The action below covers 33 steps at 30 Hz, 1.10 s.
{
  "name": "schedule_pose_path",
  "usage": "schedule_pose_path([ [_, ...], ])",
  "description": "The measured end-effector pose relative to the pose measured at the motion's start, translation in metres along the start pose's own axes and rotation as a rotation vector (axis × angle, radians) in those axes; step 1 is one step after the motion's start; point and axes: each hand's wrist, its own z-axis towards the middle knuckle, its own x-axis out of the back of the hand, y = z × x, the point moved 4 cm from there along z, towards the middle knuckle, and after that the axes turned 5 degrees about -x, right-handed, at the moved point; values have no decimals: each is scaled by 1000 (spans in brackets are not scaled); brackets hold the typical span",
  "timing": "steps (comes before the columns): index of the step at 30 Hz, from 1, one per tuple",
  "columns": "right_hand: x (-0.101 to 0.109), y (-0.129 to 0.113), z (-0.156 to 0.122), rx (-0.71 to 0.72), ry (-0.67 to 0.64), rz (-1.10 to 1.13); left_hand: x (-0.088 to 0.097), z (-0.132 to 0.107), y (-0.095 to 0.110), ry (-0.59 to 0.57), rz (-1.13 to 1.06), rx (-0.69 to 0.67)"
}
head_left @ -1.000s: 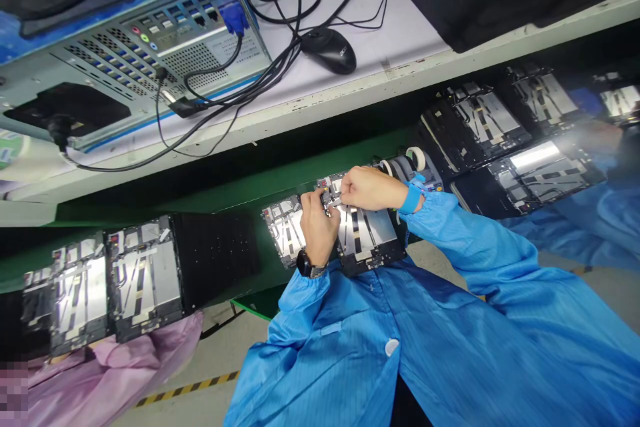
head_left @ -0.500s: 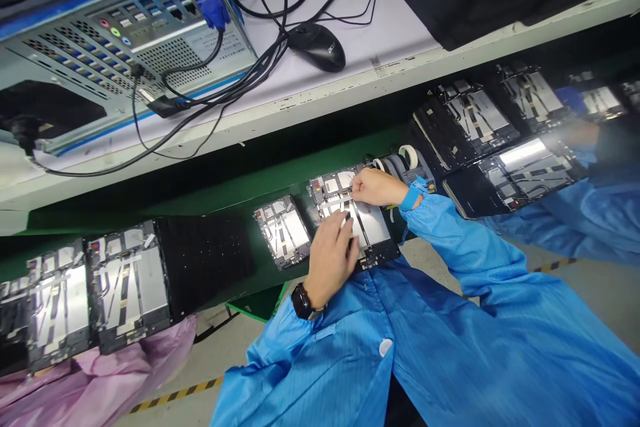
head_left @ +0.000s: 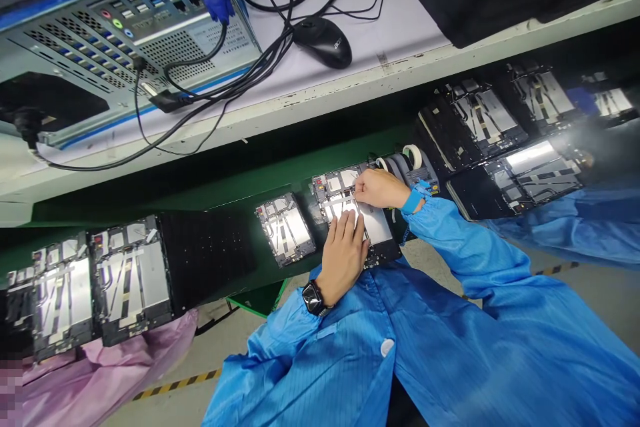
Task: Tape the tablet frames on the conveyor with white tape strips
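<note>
An opened tablet [head_left: 381,225], its silver battery and dark ribbon cables exposed, lies in front of me at the bench edge. Flat on its lower left part rests my left hand [head_left: 344,252], fingers stretched out and a black watch on the wrist. My right hand [head_left: 381,188], wearing a blue wrist band, pinches at the tablet's upper middle; whatever is between the fingertips is too small to make out. A pale strip crosses the tablet just left of those fingertips. Left of it lies a second, smaller-looking opened tablet [head_left: 286,230], touched by neither hand.
Behind my right hand stands a tape dispenser [head_left: 424,173] with white rolls. More opened tablets [head_left: 133,280] lie leftward by a pink sleeve [head_left: 145,360]; others [head_left: 535,173] lie rightward by another person's blue sleeve. The shelf above holds a computer case [head_left: 165,47] and mouse [head_left: 324,41].
My left hand has shifted slightly right, and its bent fingers now lie straighter and flatter on the tablet. My right hand stays pinched at nearly the same spot. The view has shifted slightly.
</note>
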Motion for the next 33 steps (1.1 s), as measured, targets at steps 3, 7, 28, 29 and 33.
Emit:
schedule_pose_path([
  [3,0,-5,-2,0,29,-65,-1,0,0,-3,5,-4],
  [7,-1,-12,-5,3,54,-166,-2,0,-1,-2,5,-7],
  [28,-27,87,-48,-333,423,335,15,-12,-38,186,-87,143],
  [29,-37,109,-57,-377,491,493,15,-13,-39,207,-109,154],
  [33,-96,194,-87,-796,721,1010,10,-17,-41,258,-218,181],
])
